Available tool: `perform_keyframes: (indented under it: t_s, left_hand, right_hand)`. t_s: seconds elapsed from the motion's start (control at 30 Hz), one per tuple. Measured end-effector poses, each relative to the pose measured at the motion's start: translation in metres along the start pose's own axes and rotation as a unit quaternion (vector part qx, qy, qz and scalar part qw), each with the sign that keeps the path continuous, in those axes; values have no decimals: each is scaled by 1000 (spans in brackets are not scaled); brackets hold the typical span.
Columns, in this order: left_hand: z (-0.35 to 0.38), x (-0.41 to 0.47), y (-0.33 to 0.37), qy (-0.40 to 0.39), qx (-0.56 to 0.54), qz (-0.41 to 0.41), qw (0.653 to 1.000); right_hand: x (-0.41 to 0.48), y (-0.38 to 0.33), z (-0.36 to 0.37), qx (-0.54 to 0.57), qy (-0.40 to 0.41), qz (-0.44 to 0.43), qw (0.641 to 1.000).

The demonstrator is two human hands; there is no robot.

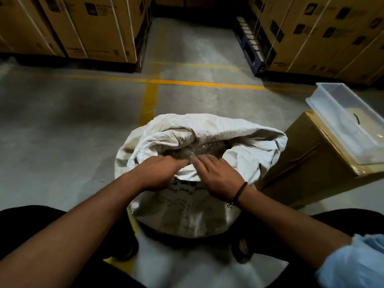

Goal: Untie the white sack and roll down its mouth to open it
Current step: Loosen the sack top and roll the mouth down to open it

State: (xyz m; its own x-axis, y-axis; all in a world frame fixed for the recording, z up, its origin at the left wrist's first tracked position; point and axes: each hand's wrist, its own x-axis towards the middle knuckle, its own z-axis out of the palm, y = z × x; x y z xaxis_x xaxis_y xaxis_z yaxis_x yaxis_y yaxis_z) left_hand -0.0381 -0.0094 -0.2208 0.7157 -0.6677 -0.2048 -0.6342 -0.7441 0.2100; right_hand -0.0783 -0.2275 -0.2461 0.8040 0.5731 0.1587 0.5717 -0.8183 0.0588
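Upper left of frame: stacked cardboard cartons (68, 26) with white strapping, sitting on a dark pallet base. Grey concrete floor (52, 125) below them, yellow floor lines (149, 96) crossing at centre.

Lower left: bare left forearm runs up toward centre. Left hand (160, 173) sits on the near rim of the white sack (187, 204), palm down, fingers (176, 163) curled over the folded edge and pinching the fabric there.

Centre: sack stands upright on the floor between the person's knees, dark trousers either side at the bottom edge. Mouth is already open, no tie visible. Rim is rolled outward in a thick crumpled cuff, fuller on the far and left sides. Inside shows a clear plastic liner (199, 149) over dark contents, can't tell what. Black print on the near face of the sack, too blurred to read.

Right of centre: right hand (218, 177) is also on the near rim, just beside the left, fingertips nearly meeting. Its fingers lie fairly flat, pressing the fold; whether they actually grip, can't tell. Dark band on that wrist, light blue sleeve at lower right.

Right: brown cardboard box (307, 163) just beside the sack, a clear plastic bin (349, 121) resting on top. Upper right: more strapped cartons on a blue pallet (251, 44).
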Motion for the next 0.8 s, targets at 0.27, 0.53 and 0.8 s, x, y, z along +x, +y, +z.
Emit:
perform_keyframes:
  t_s: [0.27, 0.53, 0.8]
  left_hand:
    - [5, -12, 3, -6, 28, -15, 999]
    - [27, -29, 17, -130, -52, -32, 990]
    - [21, -11, 32, -10, 19, 19, 1000]
  right_hand:
    - [-2, -16, 8, 52, -71, 43, 995]
    - [-10, 17, -16, 277, -278, 55, 918]
    - [-15, -10, 6, -38, 58, -104, 992]
